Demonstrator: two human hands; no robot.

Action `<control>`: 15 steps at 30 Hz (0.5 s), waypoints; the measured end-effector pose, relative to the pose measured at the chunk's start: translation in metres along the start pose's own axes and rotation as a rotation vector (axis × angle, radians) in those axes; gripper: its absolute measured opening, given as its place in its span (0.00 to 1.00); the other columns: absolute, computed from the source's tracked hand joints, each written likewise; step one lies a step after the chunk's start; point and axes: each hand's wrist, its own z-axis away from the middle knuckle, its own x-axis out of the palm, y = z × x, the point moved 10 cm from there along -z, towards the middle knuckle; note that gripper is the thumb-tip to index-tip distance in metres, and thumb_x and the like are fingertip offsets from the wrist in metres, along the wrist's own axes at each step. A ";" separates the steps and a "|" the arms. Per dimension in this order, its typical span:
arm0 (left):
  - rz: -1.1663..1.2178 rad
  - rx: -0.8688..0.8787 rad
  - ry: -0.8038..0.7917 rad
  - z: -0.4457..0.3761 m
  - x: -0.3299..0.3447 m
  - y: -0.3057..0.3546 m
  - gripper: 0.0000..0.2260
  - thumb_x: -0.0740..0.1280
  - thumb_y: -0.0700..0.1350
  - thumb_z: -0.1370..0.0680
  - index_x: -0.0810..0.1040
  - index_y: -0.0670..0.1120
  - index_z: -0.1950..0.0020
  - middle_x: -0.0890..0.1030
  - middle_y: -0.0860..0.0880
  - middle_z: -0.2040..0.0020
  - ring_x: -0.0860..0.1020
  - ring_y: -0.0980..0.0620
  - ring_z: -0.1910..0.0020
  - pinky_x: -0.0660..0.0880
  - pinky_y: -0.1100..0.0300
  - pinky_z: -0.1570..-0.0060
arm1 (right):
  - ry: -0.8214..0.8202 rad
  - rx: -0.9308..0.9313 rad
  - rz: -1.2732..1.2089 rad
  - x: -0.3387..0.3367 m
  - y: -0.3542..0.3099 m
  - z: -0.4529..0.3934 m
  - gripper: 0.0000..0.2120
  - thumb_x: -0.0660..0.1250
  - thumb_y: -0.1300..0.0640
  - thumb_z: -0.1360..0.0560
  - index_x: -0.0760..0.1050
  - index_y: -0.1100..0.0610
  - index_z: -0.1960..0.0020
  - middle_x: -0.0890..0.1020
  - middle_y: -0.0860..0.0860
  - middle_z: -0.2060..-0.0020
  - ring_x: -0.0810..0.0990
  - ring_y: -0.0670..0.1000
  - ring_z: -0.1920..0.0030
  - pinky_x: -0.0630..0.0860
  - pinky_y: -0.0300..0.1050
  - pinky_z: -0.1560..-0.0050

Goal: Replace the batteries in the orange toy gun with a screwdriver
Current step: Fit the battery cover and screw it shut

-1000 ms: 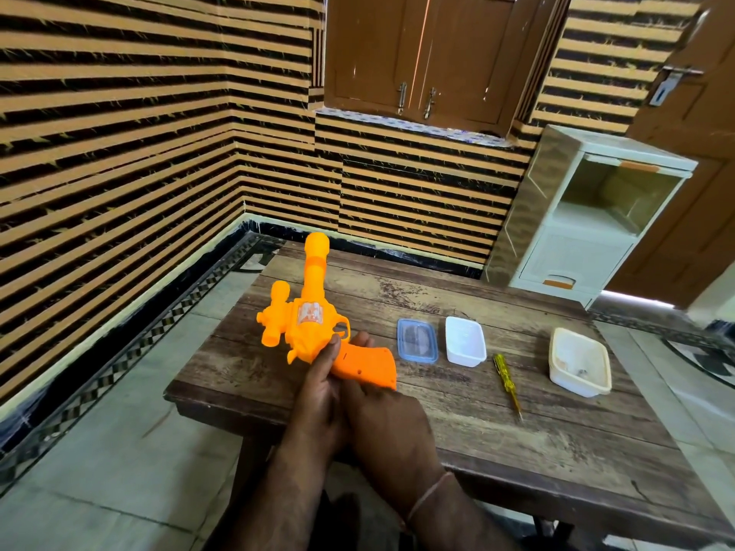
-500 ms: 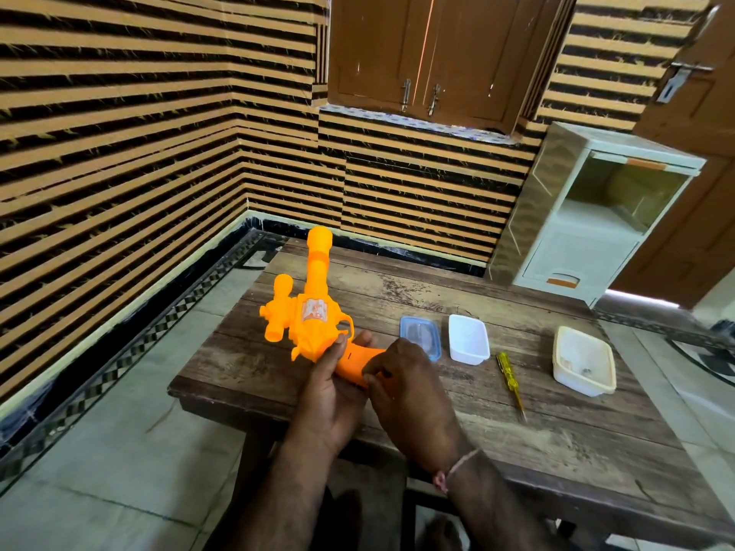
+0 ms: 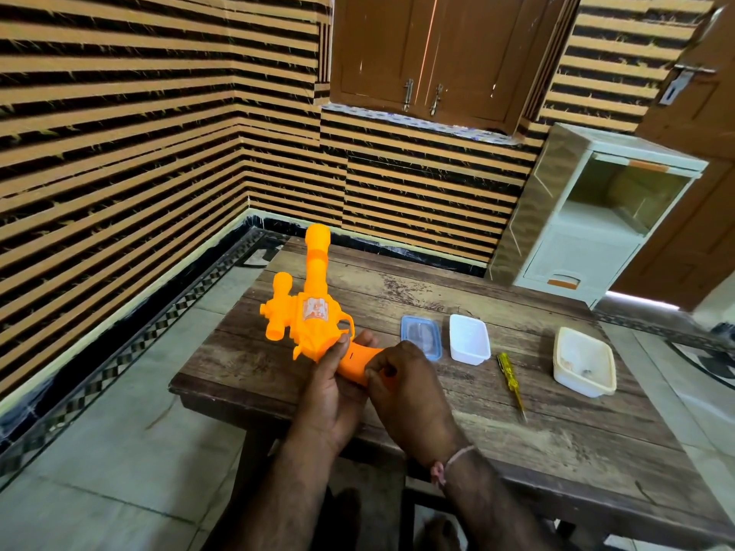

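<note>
The orange toy gun (image 3: 312, 312) lies on the wooden table (image 3: 517, 427), barrel pointing away from me, grip toward me. My left hand (image 3: 330, 395) holds the gun at the base of its body, fingers along the grip. My right hand (image 3: 405, 387) curls its fingers over the lower end of the grip and covers it. A yellow screwdriver (image 3: 511, 377) lies on the table to the right of my hands, untouched.
A clear blue-rimmed lid (image 3: 421, 336) and a small white box (image 3: 469, 339) sit just right of the gun. A cream tray (image 3: 584, 365) holding small bits stands further right. A white plastic cabinet (image 3: 588, 216) is behind the table.
My right hand has moved forward from beside my left wrist onto the gun's grip and now covers its lower end. The gun and left hand have barely shifted.
</note>
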 end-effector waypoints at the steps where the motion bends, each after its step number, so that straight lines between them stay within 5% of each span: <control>1: -0.002 -0.003 -0.001 -0.001 -0.001 0.000 0.38 0.76 0.50 0.31 0.67 0.40 0.25 0.72 0.39 0.28 0.72 0.43 0.29 0.80 0.52 0.46 | 0.009 -0.001 -0.007 0.000 0.000 0.001 0.05 0.67 0.62 0.30 0.77 0.54 0.62 0.73 0.49 0.62 0.72 0.48 0.60 0.65 0.30 0.59; 4: -0.004 0.002 -0.017 -0.001 0.001 0.000 0.46 0.81 0.51 0.38 0.67 0.39 0.25 0.73 0.39 0.29 0.73 0.43 0.30 0.77 0.50 0.40 | 0.047 -0.006 -0.045 0.001 0.002 0.003 0.03 0.64 0.60 0.29 0.76 0.56 0.61 0.73 0.50 0.62 0.73 0.51 0.59 0.69 0.43 0.58; 7: 0.003 0.020 -0.039 -0.001 0.004 0.001 0.52 0.84 0.51 0.43 0.65 0.37 0.25 0.77 0.39 0.36 0.81 0.45 0.44 0.77 0.50 0.43 | 0.060 0.003 -0.075 0.003 0.008 0.006 0.04 0.63 0.59 0.29 0.76 0.57 0.60 0.74 0.49 0.61 0.73 0.49 0.58 0.70 0.44 0.56; 11: 0.031 0.028 -0.046 0.000 0.006 0.003 0.50 0.84 0.51 0.42 0.67 0.36 0.27 0.79 0.40 0.41 0.81 0.47 0.49 0.80 0.54 0.58 | 0.084 -0.021 -0.108 -0.001 0.005 0.005 0.04 0.63 0.61 0.30 0.76 0.57 0.61 0.72 0.46 0.63 0.70 0.42 0.61 0.65 0.31 0.58; 15: -0.007 0.019 -0.039 0.002 0.009 0.001 0.41 0.83 0.51 0.42 0.74 0.38 0.33 0.80 0.41 0.43 0.80 0.47 0.50 0.79 0.54 0.53 | 0.126 -0.078 -0.077 -0.004 0.000 0.007 0.05 0.65 0.64 0.30 0.77 0.56 0.61 0.75 0.50 0.62 0.73 0.50 0.61 0.71 0.44 0.59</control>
